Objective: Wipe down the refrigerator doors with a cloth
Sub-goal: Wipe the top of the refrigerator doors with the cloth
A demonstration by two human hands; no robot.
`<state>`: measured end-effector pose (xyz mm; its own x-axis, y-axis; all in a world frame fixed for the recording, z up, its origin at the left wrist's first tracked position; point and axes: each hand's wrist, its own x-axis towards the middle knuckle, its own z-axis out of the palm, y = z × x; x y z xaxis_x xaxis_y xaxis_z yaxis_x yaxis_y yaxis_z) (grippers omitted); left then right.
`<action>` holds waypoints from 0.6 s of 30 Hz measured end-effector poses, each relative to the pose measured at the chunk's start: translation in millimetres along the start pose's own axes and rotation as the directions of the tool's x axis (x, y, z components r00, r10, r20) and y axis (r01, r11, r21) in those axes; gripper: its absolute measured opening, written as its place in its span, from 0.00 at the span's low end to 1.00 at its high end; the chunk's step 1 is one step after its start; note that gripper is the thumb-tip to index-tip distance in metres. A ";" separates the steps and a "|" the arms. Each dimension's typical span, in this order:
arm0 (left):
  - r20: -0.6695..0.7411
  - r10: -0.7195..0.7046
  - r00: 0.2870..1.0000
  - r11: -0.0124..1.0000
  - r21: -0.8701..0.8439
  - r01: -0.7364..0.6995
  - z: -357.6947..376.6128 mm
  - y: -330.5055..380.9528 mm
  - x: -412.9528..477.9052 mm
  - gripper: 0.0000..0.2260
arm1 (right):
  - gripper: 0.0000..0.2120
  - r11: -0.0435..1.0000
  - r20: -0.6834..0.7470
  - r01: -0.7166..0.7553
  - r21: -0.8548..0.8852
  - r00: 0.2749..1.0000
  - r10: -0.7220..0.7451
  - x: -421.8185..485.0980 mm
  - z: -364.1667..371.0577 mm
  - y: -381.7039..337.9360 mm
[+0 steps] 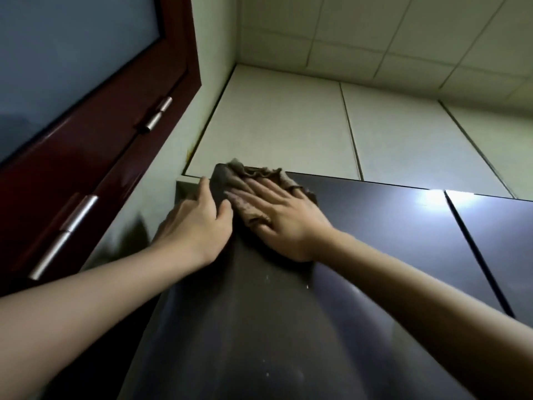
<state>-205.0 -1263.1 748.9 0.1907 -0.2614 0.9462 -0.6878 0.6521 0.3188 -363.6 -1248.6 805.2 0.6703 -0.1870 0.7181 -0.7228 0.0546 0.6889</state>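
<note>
The dark glossy left refrigerator door [375,232] fills the lower middle of the head view, seen from below. A second dark door [496,235] lies to its right across a narrow gap. My right hand [282,217] lies flat with spread fingers on a crumpled brown cloth [253,183], pressing it against the top left corner of the left door. My left hand [199,223] rests on the door's left edge beside the cloth, fingers wrapped around the side and thumb on the front. Small pale specks show on the door lower down.
White cabinet panels [277,125] sit directly above the refrigerator, under a tiled ceiling [403,33]. A dark red framed door with frosted glass [72,67] and metal hinges [69,223] stands close on the left. A bright light reflection [429,197] glares on the door top.
</note>
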 end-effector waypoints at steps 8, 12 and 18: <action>0.077 -0.134 0.988 0.948 -0.280 0.150 -11.6 -17.7 10.5 0.26 | 0.26 0.943 -0.040 -0.332 0.019 0.942 0.332 48.9 4.0 -8.3; 0.097 -0.222 0.970 0.855 -0.459 0.241 -17.3 -17.9 13.9 0.37 | 0.29 1.000 0.009 0.024 0.014 1.000 -0.024 36.1 4.8 -43.4; 0.153 -0.261 0.953 0.841 -0.448 0.303 -14.9 -18.2 14.6 0.37 | 0.25 0.975 0.014 -0.221 0.018 0.975 0.221 82.5 3.9 -16.9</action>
<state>-179.3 -1268.2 757.7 0.2543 -0.5286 0.8099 -0.2070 0.7883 0.5795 -296.8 -1268.8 852.4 0.4915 -0.1840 0.8512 -0.8560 0.0774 0.5111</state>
